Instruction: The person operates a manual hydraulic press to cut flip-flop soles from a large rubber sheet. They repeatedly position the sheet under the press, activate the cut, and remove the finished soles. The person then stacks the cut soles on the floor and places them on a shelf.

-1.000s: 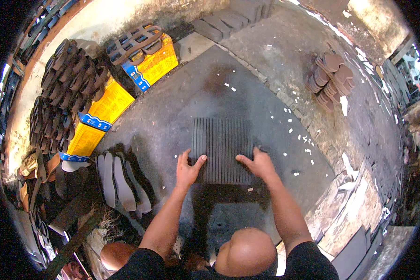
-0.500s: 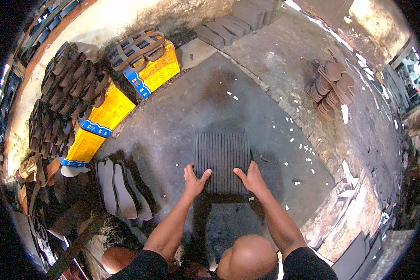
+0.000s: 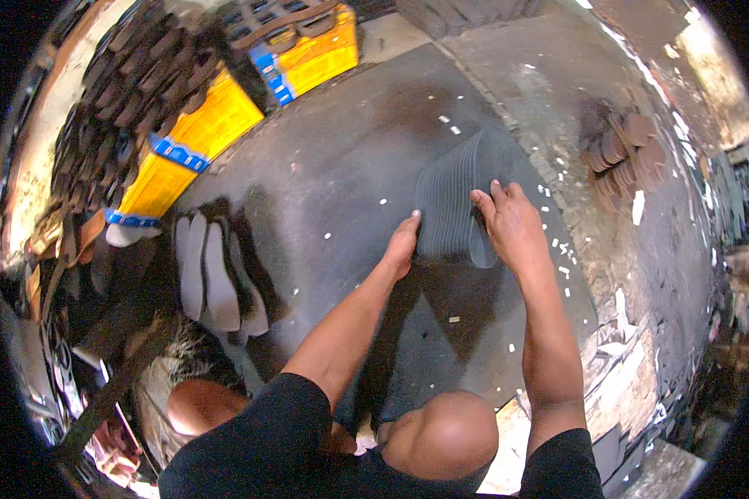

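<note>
A row of dark grey shoe soles (image 3: 451, 208), packed face to face on edge, is in front of me over the dark floor sheet. It leans to the right, and the rightmost sole curves apart from the rest at its near end. My left hand (image 3: 402, 245) presses its left side, thumb along the edge; its other fingers are mostly hidden. At the right side my right hand (image 3: 514, 220) grips the end soles, with thumb and fingers near their upper part. Both hands hold the row between them.
Several loose grey soles (image 3: 218, 279) lie at the left. Behind them, sandals (image 3: 154, 66) are piled by yellow and blue boxes (image 3: 314, 56). A bundle of brown soles (image 3: 624, 154) stands at the right. White scraps dot the dark floor sheet (image 3: 349, 150).
Both hands have carried the row of soles forward and to the right. It has turned from upright and square to slanted, and the right hand has shifted higher on its side. The view has shifted.
</note>
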Available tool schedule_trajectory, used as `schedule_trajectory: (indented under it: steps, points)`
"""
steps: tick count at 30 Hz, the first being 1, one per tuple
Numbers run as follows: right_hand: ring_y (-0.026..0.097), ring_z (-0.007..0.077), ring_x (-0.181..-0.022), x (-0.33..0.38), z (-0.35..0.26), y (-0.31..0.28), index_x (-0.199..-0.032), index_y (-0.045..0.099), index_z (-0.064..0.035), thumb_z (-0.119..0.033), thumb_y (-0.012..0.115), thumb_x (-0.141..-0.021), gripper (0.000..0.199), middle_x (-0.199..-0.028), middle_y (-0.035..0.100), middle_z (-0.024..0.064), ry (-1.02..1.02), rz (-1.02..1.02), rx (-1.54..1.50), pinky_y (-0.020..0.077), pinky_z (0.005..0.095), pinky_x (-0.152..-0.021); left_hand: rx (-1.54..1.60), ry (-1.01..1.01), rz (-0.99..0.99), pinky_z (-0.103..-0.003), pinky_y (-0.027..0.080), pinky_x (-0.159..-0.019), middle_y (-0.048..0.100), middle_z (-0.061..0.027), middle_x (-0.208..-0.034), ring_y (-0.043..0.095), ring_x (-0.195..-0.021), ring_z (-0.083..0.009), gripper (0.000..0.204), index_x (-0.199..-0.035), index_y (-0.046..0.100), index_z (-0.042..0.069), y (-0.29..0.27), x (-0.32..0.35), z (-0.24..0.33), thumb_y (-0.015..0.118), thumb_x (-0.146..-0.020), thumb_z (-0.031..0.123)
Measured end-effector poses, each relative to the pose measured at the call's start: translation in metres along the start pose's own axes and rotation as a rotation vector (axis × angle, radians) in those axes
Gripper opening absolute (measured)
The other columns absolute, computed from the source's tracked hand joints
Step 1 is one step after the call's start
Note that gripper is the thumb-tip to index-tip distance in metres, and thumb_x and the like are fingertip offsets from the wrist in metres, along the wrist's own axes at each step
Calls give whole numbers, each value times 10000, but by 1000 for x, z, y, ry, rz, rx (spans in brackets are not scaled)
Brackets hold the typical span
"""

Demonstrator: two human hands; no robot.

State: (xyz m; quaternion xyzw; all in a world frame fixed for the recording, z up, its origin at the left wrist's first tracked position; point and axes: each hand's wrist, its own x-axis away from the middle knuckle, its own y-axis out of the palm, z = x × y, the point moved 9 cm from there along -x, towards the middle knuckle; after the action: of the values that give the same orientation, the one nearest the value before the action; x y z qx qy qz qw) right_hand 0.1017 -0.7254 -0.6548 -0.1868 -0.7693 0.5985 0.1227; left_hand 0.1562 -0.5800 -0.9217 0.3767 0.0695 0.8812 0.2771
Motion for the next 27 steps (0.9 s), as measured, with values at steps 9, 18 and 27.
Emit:
schedule_trajectory:
  steps: [9, 18, 27]
  points:
    - [638, 385, -1062, -6, -71, 24, -1260, 688, 7, -285, 546, -1047, 389, -1139, 648, 233, -270, 38, 10, 515, 457, -908, -745, 350, 463, -431, 474, -1084, 697, -212, -1286, 645, -1241, -359, 602, -1313, 678, 32, -133, 122, 99, 596, -1001, 540]
    - [609, 339, -1260, 32, -88, -44, -1367, 632, -50, -378, 693, -968, 520, -1326, 650, 209, -122, 111, -488, 470, 433, -1078, -631, -86, 1514, -676, 100, -1224, 241, -234, -1676, 149, -1564, -440, 1218, -1667, 147, 277, -496, 324, 130, 591, -728, 914]
    - [686, 276, -1034, 109, -212, 111, -1385, 605, -78, -342, 761, -941, 539, -1209, 674, 161, -465, -633, -885, 567, 384, -885, -1106, 184, 718, -513, 295, -1235, 121, -310, -1676, 243, -1519, -506, 1062, -1607, 365, 282, -364, 213, 114, 663, -757, 844]
